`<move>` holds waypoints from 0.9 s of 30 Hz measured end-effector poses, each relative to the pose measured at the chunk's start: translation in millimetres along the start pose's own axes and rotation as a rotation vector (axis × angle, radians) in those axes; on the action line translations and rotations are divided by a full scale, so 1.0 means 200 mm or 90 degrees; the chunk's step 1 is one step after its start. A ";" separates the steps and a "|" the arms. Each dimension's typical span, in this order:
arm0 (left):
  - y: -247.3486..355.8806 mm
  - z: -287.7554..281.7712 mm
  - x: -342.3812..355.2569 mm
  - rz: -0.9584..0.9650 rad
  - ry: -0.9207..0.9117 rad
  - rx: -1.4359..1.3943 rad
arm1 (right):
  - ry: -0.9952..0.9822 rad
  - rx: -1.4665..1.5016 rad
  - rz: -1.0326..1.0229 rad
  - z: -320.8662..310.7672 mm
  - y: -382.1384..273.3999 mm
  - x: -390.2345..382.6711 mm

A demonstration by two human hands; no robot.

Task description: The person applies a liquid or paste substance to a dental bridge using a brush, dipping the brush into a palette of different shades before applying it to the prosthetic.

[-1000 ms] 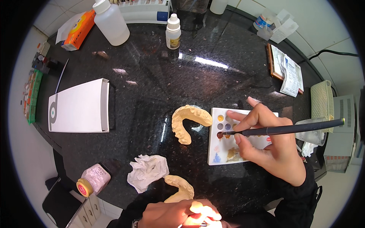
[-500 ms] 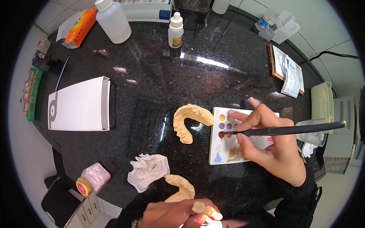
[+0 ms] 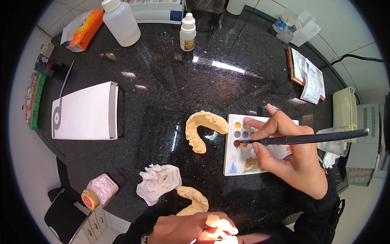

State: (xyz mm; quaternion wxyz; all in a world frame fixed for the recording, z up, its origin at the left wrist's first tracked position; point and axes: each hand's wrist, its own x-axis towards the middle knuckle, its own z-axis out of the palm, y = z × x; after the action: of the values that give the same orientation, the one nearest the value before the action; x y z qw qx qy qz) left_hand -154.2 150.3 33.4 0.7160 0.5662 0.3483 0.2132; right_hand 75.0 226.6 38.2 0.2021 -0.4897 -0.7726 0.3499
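My right hand (image 3: 290, 152) is closed in a pinch round a black-handled paintbrush (image 3: 308, 138). The brush tip sits in a reddish-brown well (image 3: 237, 144) of a white palette (image 3: 230, 162) with several colour wells and smears of mixed paint. At the bottom edge my left hand (image 3: 183, 228) is closed on a small tooth-coloured dental bridge (image 3: 221, 223), brightly lit and partly cut off by the frame. Left of the palette lies a beige plaster dental model (image 3: 195, 126), arch-shaped. A second plaster model (image 3: 195, 199) lies just beyond my left hand, which partly covers it.
A crumpled white tissue (image 3: 158, 183) lies left of the second model. A pink jar (image 3: 103, 191) and a white box (image 3: 85, 114) stand at left. A dropper bottle (image 3: 188, 32) and a larger plastic bottle (image 3: 122, 24) stand at the back. A clear cup (image 3: 334, 142) is beyond my right hand.
The dental bridge in my left hand has turned slightly and catches brighter light. My right hand and the brush tip stay almost in place at the reddish-brown well.
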 end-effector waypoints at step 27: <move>0.05 0.42 0.01 0.126 -0.007 -0.102 | 0.315 0.877 0.212 -0.01 -0.24 -0.74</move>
State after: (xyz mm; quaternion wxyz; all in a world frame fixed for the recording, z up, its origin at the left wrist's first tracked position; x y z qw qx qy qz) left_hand -89.3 99.1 52.6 0.7366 0.5397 0.2687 0.3065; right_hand 111.6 81.6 78.8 0.5753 -0.4269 -0.2264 0.6599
